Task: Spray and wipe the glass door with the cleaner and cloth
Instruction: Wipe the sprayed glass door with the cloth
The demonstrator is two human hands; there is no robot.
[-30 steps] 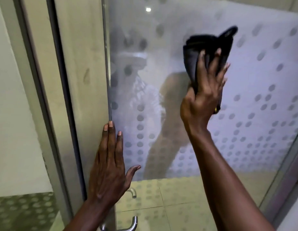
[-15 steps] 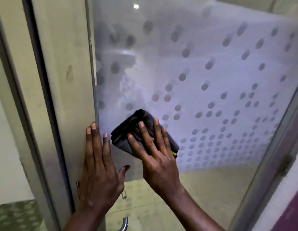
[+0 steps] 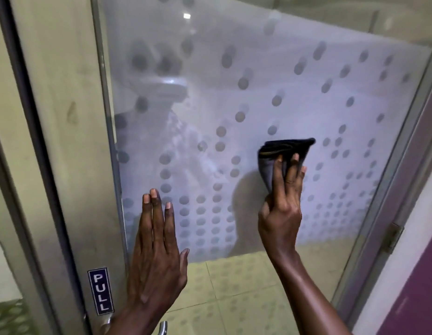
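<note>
Against glass door [image 3: 270, 76]: right hand [image 3: 280, 211] grip clamps folded cloth [image 3: 282, 151], long axis horizontal; left hand [image 3: 155, 257] open, flat.

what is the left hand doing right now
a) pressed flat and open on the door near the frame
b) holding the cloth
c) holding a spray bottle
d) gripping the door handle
a: the left hand lies flat with fingers spread on the glass door beside its frame, empty, while the right hand presses the dark cloth to the glass.

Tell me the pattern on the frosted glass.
Rows of round dots on the frosted glass door, clear in the head view.
</note>
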